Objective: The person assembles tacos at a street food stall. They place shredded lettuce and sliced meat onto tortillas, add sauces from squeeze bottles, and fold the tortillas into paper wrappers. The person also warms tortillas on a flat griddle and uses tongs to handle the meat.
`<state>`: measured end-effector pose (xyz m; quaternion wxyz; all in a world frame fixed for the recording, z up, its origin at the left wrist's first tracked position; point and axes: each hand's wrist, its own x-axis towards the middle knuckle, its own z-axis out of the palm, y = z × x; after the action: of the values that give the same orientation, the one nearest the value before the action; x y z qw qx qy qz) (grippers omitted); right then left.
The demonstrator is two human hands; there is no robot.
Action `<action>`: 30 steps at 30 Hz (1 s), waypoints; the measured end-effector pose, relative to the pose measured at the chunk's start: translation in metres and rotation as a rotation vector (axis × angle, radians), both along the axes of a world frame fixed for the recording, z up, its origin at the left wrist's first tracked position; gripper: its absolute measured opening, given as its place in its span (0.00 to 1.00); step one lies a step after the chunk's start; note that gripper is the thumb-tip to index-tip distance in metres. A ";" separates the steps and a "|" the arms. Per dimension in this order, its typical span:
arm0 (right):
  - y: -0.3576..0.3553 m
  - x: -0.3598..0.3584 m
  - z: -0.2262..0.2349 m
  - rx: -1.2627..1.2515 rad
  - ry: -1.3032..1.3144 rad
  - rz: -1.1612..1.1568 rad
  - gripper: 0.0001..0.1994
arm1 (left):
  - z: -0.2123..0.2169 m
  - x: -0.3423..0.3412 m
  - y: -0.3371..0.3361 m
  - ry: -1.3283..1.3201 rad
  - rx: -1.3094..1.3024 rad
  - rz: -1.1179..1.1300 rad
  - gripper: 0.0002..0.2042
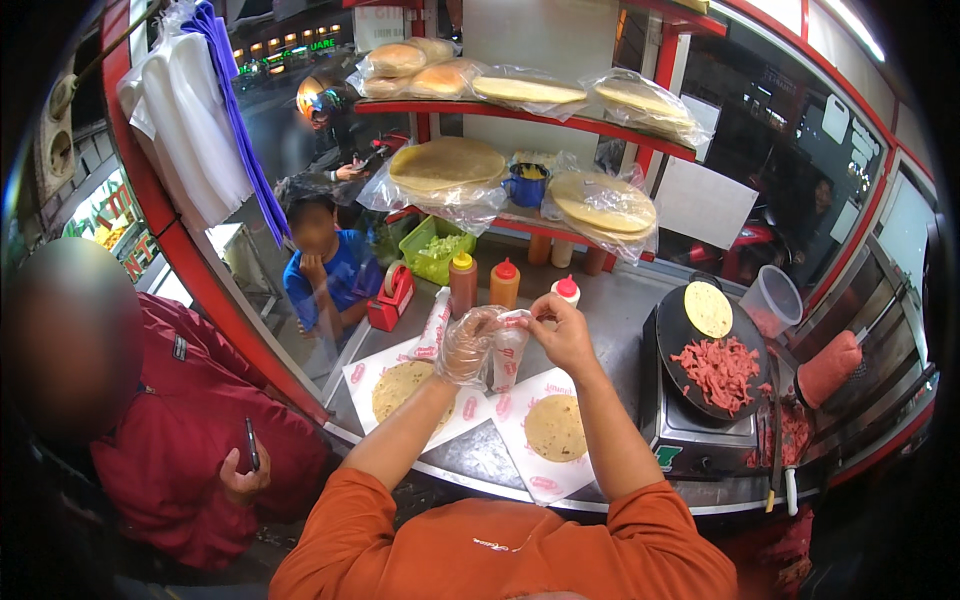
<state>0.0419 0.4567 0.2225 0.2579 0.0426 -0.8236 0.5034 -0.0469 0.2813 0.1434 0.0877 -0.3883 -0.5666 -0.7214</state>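
My left hand [463, 350], in a clear plastic glove, and my bare right hand [562, 338] meet over the middle of the counter. Between them stands a paper-wrapped roll [507, 362] in white paper with red print, and the fingers of both hands pinch its upper end. A second wrapped roll [434, 326] leans just left of my gloved hand. Two browned flatbreads lie on printed paper sheets nearer me: the left flatbread [398, 390] is partly covered by my left forearm, while the right flatbread [555, 428] shows fully.
Squeeze bottles [505, 284], a red tape dispenser [391, 297] and a green basket of shredded greens [437, 250] stand behind. At right, a griddle pan [690, 385] holds sliced meat and a flatbread. Long knives [776, 440] lie beside it. Bagged breads fill the shelves [530, 112]. People stand at left.
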 end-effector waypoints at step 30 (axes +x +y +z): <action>-0.044 0.108 -0.123 -0.288 -0.422 -0.270 0.17 | -0.089 0.102 -0.043 -0.001 -0.408 0.139 0.03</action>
<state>0.1495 0.4128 0.0993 0.1490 -0.2103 -0.7771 0.5742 0.0548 0.2380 0.0540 0.0562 -0.3576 -0.7262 -0.5844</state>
